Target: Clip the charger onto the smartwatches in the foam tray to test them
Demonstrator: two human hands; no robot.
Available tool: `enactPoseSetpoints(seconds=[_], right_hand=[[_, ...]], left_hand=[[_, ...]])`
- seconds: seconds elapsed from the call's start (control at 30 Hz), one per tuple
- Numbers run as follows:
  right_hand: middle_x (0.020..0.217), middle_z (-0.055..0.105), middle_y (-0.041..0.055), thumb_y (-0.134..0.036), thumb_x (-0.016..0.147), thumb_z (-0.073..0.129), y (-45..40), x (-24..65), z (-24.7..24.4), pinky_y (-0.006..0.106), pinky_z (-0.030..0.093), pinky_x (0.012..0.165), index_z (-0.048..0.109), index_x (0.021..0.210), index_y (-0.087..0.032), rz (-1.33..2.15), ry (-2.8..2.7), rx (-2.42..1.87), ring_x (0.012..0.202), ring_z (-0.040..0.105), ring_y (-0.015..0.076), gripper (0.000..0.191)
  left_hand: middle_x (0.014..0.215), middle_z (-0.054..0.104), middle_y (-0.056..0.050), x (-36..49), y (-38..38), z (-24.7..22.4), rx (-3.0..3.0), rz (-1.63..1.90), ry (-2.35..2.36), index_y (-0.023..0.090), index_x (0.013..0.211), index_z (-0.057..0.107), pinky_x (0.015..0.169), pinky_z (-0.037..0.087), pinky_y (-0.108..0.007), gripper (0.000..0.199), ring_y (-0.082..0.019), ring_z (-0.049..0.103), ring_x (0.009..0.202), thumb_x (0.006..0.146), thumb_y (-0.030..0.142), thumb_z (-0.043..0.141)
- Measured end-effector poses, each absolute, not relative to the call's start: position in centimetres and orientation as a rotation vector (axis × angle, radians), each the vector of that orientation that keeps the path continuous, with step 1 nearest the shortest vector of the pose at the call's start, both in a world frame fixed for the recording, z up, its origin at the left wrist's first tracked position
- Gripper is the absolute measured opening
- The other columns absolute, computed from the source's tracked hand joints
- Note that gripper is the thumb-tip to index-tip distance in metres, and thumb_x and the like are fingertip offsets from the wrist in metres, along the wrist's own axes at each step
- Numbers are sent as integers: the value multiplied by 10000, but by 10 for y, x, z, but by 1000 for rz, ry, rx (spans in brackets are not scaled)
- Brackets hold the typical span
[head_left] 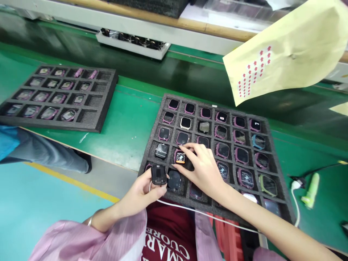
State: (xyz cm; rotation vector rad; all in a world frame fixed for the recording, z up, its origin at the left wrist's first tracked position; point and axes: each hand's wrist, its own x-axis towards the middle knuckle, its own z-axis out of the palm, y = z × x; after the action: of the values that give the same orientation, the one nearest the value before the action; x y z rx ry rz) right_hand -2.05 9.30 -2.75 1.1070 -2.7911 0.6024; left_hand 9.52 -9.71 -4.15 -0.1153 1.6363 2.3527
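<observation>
Between thumb and fingers, my left hand (148, 188) grips a black square device (159, 174) about the size of a watch, with small dots along its lower edge. A white cable (201, 209) runs from this hand off to the right. My right hand (203, 165) reaches over the near foam tray (174, 98), its thumb and fingertips at the sides of a smartwatch (180, 157) with a lit screen. That watch has a purple frame and is at its compartment. Around it lie several other watches, mostly purple-framed with dark screens. My right palm hides a few compartments.
A second foam tray (108, 78) with purple watches stands at the left of the green bench (127, 108). Yellow paper (288, 58) hangs at the upper right. A green tool (311, 190) and a white plug (296, 185) lie right. Another person's leg (54, 152) shows left.
</observation>
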Motion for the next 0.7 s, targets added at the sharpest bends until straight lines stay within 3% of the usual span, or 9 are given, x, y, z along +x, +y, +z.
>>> enactPoseSetpoints(seconds=[0.1,0.27,0.37,0.53,0.7], right_hand=[[1094,603,148,-335,816,707,75,-23,-21,427,441,801,638,1086,-129,522,-2748,1223,986,552,299,347],[986,597,166,-388,730,772,38,-36,-26,431,456,732,665,907,-74,308,-2897,1295,916,557,319,376],[1012,589,155,-341,709,785,39,-44,-30,445,477,781,653,893,-89,556,-2886,1299,950,575,311,339],[1062,645,103,-275,763,738,71,-42,-9,396,504,875,622,963,-166,1325,-2600,1321,989,624,244,256],[1082,663,119,-239,814,666,76,-9,-2,414,526,854,568,1138,-167,1182,-2606,1574,988,633,257,346]], left_hand=[[836,565,-10,100,-102,-35,-255,2282,1720,183,1063,566,633,413,-201,251,-105,488,716,871,337,613],[842,566,8,96,-103,-39,-332,2195,1699,179,1049,534,423,263,-189,263,-23,323,458,867,356,604],[824,559,15,90,-106,-45,-286,2212,1608,177,1073,510,392,246,-188,307,-9,321,406,846,348,625],[863,576,-3,82,-110,-45,-168,2228,1550,156,1024,533,471,294,-188,335,-31,382,517,765,258,720],[897,609,-33,80,-103,-40,-178,2174,1685,143,1060,575,645,426,-243,362,-119,515,712,771,310,714]])
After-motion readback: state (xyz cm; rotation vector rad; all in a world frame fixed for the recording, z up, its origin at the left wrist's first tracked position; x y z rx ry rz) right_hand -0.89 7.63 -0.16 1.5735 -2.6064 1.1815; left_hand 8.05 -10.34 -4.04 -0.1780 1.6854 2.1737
